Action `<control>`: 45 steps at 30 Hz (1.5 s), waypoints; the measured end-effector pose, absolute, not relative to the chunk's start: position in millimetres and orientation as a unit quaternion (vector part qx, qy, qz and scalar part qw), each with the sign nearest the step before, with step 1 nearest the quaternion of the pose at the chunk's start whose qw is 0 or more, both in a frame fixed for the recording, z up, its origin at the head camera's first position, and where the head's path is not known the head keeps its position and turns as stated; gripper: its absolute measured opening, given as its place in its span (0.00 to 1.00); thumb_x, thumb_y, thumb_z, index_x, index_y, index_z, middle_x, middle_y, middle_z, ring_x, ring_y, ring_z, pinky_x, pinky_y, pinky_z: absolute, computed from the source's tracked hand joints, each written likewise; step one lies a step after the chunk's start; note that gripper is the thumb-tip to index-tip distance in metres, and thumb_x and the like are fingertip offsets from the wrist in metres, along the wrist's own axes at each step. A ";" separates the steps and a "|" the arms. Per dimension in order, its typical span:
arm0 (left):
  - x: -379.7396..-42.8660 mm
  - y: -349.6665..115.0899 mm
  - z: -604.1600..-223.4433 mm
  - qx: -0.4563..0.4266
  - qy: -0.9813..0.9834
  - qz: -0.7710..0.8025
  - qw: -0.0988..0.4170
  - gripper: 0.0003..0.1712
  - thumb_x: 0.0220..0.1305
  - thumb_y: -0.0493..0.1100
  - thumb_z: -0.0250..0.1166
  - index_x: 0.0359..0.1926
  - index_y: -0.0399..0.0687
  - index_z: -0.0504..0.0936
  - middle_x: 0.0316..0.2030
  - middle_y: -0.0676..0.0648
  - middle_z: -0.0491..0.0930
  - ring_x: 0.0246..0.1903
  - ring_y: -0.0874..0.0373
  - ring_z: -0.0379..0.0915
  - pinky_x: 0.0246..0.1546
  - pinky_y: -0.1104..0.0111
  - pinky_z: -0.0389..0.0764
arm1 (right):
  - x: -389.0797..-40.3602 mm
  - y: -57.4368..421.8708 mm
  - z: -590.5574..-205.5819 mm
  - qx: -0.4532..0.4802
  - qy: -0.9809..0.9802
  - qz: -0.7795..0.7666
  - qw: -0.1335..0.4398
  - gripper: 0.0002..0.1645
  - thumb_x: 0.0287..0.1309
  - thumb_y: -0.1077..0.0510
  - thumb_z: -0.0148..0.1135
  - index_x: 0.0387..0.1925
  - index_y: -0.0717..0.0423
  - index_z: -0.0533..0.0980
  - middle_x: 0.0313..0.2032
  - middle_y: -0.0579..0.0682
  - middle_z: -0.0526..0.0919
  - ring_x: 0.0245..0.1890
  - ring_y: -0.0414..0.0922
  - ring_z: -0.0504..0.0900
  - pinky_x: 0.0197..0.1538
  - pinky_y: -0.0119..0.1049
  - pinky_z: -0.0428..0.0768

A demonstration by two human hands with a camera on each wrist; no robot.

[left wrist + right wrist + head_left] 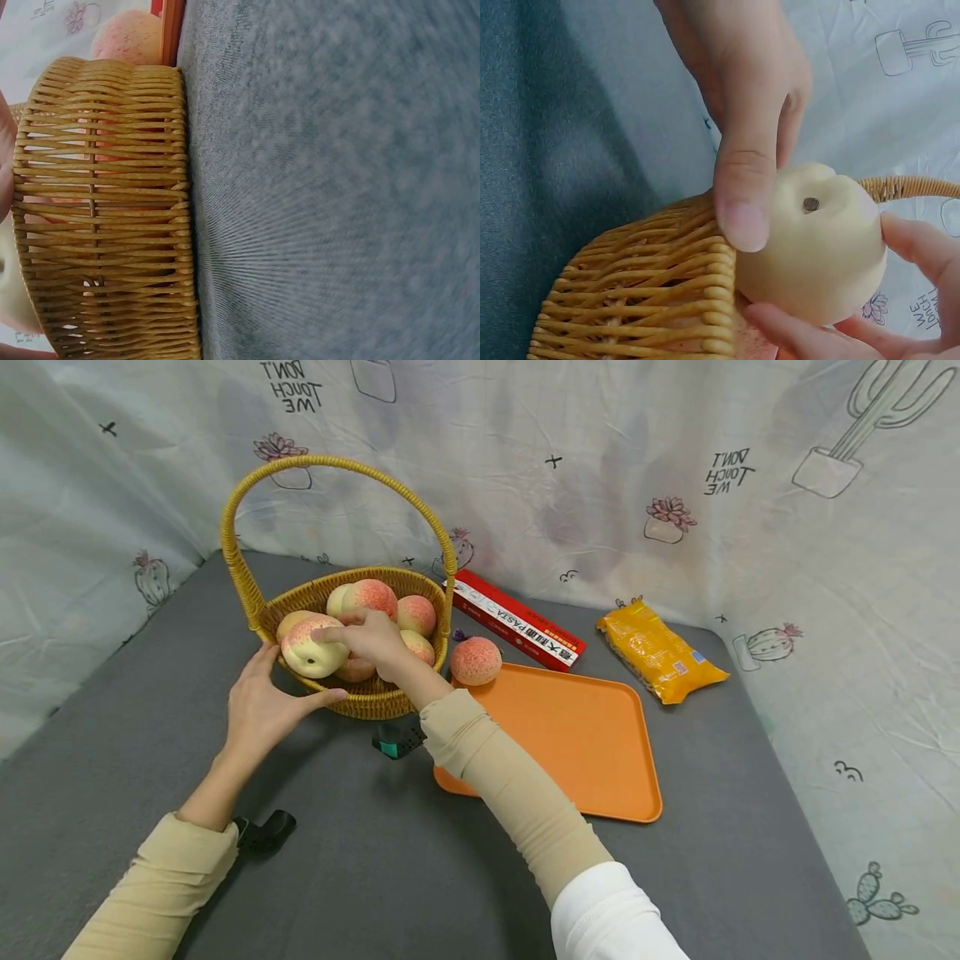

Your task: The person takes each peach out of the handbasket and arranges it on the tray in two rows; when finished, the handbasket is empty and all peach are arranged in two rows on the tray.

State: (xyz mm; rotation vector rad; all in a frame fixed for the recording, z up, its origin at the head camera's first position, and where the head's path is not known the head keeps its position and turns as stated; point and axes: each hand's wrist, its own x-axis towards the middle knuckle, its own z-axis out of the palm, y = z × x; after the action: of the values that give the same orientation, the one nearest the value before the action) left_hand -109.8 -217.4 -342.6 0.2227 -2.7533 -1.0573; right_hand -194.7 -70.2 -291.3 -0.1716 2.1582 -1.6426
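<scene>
A yellow wicker basket (375, 703) with a tall arched handle stands on the grey table, full of several peaches. My right hand (382, 643) reaches over its front rim. Thumb and fingers pinch a pale, pink-blushed peach (307, 652) at the basket's left end; its stem dimple shows in the right wrist view. My left hand (262, 702) grips that same end, thumb (746, 214) along the front rim and fingers at the left side by the handle's base. The left wrist view is filled mostly by the basket's woven side (105, 210).
Right of the basket, another peach (476, 661) rests at the corner of an orange tray (577, 735). Behind the tray lies a red pasta box (517, 622), and a yellow packet (660, 652) lies farther right. A patterned curtain (525, 485) closes off the back.
</scene>
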 end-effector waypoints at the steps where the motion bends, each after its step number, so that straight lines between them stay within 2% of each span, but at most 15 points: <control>1: -109.8 -217.5 -342.7 0.075 -0.927 -0.355 0.092 0.66 0.48 0.63 0.75 0.74 0.31 0.50 0.73 0.31 0.48 0.70 0.31 0.45 0.62 0.35 0.52 | -194.6 -69.4 -292.1 -0.059 0.771 -0.598 0.212 0.28 0.56 0.53 0.71 0.57 0.55 0.76 0.48 0.45 0.77 0.39 0.41 0.78 0.41 0.36 0.83; 5: -109.6 -217.7 -342.6 0.075 -0.928 -0.355 0.091 0.67 0.48 0.64 0.75 0.74 0.31 0.50 0.73 0.31 0.48 0.70 0.31 0.45 0.62 0.35 0.53 | -194.3 -64.0 -295.6 -0.060 0.756 -0.614 0.219 0.31 0.53 0.56 0.73 0.59 0.57 0.75 0.52 0.47 0.76 0.42 0.41 0.79 0.45 0.37 0.83; 11: -109.6 -217.9 -343.3 0.069 -0.928 -0.353 0.096 0.67 0.47 0.64 0.75 0.74 0.31 0.50 0.73 0.31 0.48 0.69 0.30 0.46 0.62 0.34 0.53 | -192.0 -55.5 -300.3 -0.086 0.758 -0.605 0.228 0.37 0.48 0.60 0.74 0.63 0.57 0.74 0.59 0.51 0.76 0.47 0.42 0.79 0.45 0.33 0.80; 15: -109.9 -218.1 -343.3 0.068 -0.928 -0.352 0.097 0.66 0.48 0.63 0.75 0.74 0.30 0.50 0.73 0.31 0.48 0.69 0.30 0.46 0.61 0.34 0.53 | -189.3 -55.2 -304.9 -0.098 0.757 -0.611 0.211 0.38 0.48 0.59 0.75 0.63 0.57 0.74 0.56 0.50 0.77 0.43 0.40 0.77 0.43 0.34 0.81; 21: -110.7 -217.2 -343.4 0.069 -0.929 -0.350 0.094 0.66 0.48 0.62 0.75 0.73 0.29 0.50 0.73 0.31 0.48 0.69 0.30 0.46 0.62 0.35 0.54 | -185.3 -57.4 -309.7 -0.094 0.775 -0.605 0.156 0.37 0.47 0.54 0.77 0.60 0.57 0.76 0.49 0.46 0.79 0.41 0.37 0.76 0.38 0.28 0.78; 25: -111.1 -217.8 -344.4 0.070 -0.931 -0.347 0.093 0.67 0.47 0.63 0.75 0.73 0.29 0.50 0.73 0.31 0.48 0.69 0.30 0.46 0.62 0.35 0.54 | -185.2 -55.8 -308.9 -0.087 0.793 -0.581 0.158 0.37 0.45 0.54 0.78 0.59 0.57 0.77 0.50 0.47 0.80 0.42 0.38 0.77 0.37 0.29 0.78; 29: -110.8 -219.0 -344.8 0.072 -0.930 -0.348 0.092 0.68 0.47 0.64 0.75 0.74 0.30 0.50 0.73 0.31 0.47 0.69 0.30 0.46 0.62 0.34 0.53 | -184.9 -54.1 -309.4 -0.102 0.807 -0.562 0.148 0.36 0.43 0.54 0.80 0.56 0.57 0.80 0.48 0.47 0.83 0.39 0.37 0.78 0.35 0.28 0.79; 35: -108.9 -218.5 -345.2 0.069 -0.928 -0.352 0.096 0.68 0.47 0.64 0.75 0.74 0.30 0.49 0.73 0.31 0.47 0.69 0.29 0.46 0.61 0.34 0.54 | -182.7 -52.2 -314.6 -0.121 0.805 -0.569 0.116 0.36 0.40 0.54 0.81 0.56 0.55 0.80 0.47 0.46 0.85 0.41 0.34 0.80 0.37 0.26 0.79; 41: -108.5 -218.5 -345.7 0.069 -0.928 -0.353 0.098 0.67 0.47 0.63 0.76 0.74 0.30 0.50 0.73 0.30 0.48 0.69 0.30 0.46 0.61 0.34 0.54 | -179.1 -47.1 -315.3 -0.129 0.751 -0.638 0.110 0.36 0.41 0.59 0.80 0.56 0.57 0.79 0.44 0.46 0.86 0.38 0.32 0.82 0.39 0.27 0.81; 45: -108.5 -218.5 -346.0 0.073 -0.929 -0.350 0.098 0.68 0.46 0.63 0.76 0.73 0.29 0.50 0.73 0.31 0.48 0.69 0.30 0.46 0.62 0.35 0.54 | -176.6 -38.5 -313.8 -0.138 0.724 -0.670 0.091 0.36 0.42 0.62 0.79 0.57 0.59 0.78 0.46 0.48 0.85 0.41 0.33 0.83 0.42 0.28 0.82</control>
State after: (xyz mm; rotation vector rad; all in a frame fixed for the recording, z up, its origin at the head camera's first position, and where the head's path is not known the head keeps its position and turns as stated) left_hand -108.5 -218.5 -346.0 0.2152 -2.7488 -1.0372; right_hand -176.6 -38.5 -313.8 -0.4116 2.1523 -1.9901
